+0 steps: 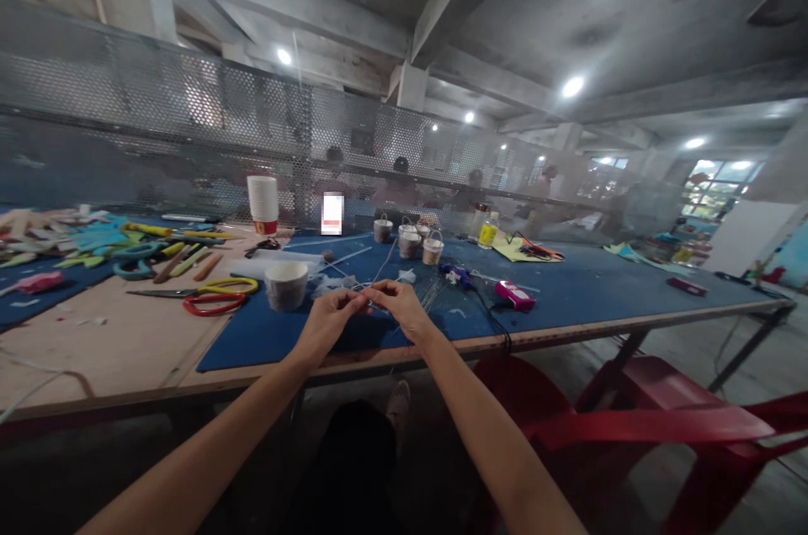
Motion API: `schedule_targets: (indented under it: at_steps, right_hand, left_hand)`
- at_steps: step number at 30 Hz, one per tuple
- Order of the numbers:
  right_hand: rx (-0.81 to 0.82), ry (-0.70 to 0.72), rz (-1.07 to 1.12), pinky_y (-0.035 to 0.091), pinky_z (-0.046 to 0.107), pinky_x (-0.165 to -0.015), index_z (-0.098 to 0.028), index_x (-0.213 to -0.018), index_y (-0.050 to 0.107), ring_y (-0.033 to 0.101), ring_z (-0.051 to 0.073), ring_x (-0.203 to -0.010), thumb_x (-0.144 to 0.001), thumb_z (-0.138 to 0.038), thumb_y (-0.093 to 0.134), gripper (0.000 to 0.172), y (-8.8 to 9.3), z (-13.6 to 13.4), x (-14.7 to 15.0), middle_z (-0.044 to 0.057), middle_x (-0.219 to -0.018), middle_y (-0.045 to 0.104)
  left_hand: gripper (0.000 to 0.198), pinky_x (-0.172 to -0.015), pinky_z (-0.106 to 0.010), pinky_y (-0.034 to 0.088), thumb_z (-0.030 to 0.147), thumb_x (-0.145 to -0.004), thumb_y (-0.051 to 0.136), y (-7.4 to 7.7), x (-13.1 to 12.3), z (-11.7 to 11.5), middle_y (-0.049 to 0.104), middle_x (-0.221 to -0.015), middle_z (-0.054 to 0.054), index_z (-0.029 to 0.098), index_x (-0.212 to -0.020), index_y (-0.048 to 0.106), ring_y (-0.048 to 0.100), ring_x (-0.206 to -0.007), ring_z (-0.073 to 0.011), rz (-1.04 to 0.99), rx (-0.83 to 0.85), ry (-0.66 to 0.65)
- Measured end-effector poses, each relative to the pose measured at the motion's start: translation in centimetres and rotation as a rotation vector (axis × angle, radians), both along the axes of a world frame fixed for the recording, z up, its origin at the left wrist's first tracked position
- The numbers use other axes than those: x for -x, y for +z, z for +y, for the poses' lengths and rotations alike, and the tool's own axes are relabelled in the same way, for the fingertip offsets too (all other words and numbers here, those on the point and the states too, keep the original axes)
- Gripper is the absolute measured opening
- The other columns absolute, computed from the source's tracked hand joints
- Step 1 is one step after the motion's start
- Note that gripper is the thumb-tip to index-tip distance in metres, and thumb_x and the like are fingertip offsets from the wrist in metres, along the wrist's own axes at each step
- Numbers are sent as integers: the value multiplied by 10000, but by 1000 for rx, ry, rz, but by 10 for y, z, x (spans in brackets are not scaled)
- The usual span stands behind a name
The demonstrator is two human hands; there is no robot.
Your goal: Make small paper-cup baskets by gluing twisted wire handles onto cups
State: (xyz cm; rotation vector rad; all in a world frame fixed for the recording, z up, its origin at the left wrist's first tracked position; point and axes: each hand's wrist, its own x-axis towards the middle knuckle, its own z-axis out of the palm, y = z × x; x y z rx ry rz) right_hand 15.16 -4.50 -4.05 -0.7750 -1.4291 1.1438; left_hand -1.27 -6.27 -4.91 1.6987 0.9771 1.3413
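Above the blue mat, my left hand [329, 315] and my right hand [401, 309] meet with their fingertips pinched together. Between them runs a thin pale cord [384, 262], one end of which sticks up past the fingers. How the cord lies at the fingertips is too small to make out. Just left of my left hand stands a wrapped paper cup [286, 288]. Beyond the hands are several small buckets with handles, among them a grey one [410, 246] and a tan one [433, 251]. Right of my right hand lies a blue glue gun [457, 274].
Scissors with red and yellow handles [218, 296] lie to the left, near a stack of paper cups [263, 203]. A lit phone [332, 214] stands at the back. Rightward are a pink box [515, 295], a yellow bottle [488, 232] and red chairs [669, 400] beside the table.
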Motion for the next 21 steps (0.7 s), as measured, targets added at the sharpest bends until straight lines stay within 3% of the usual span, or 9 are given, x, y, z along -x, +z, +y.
schedule_targets:
  at_steps: [8, 12, 16, 21]
  right_hand:
    - [-118, 8, -60, 440, 258, -696, -183, -870, 787, 522, 124, -686, -798, -444, 686, 289, 2, -1, -1, 28, -788, 693]
    - [-114, -36, -64, 456, 268, -719, -190, -854, 788, 582, 151, -739, -771, -430, 712, 266, 1, 0, -1, 33, -803, 716]
    - [-98, -54, -74, 472, 287, -756, -178, -803, 777, 628, 176, -785, -729, -421, 744, 256, 0, 1, 0, 42, -807, 732]
    - [-67, -42, -52, 479, 294, -768, -168, -804, 767, 637, 176, -780, -679, -428, 781, 290, -1, 2, -1, 42, -795, 733]
  left_hand:
    - [273, -842, -330, 452, 450, -813, 663, 1, 0, -1, 768, -776, -41, 185, -781, 715, 654, -806, -219, -98, 56, -8]
    - [269, -846, -325, 458, 445, -813, 662, 4, -2, -4, 771, -807, -42, 184, -805, 728, 666, -819, -219, -84, 58, -21]
    - [239, -821, -324, 474, 412, -741, 742, 2, -3, -3, 766, -816, -37, 187, -818, 722, 681, -839, -237, -48, 21, 60]
    - [257, -858, -340, 469, 438, -820, 657, 1, -1, -2, 770, -800, -40, 192, -796, 728, 685, -856, -243, 10, -25, 6]
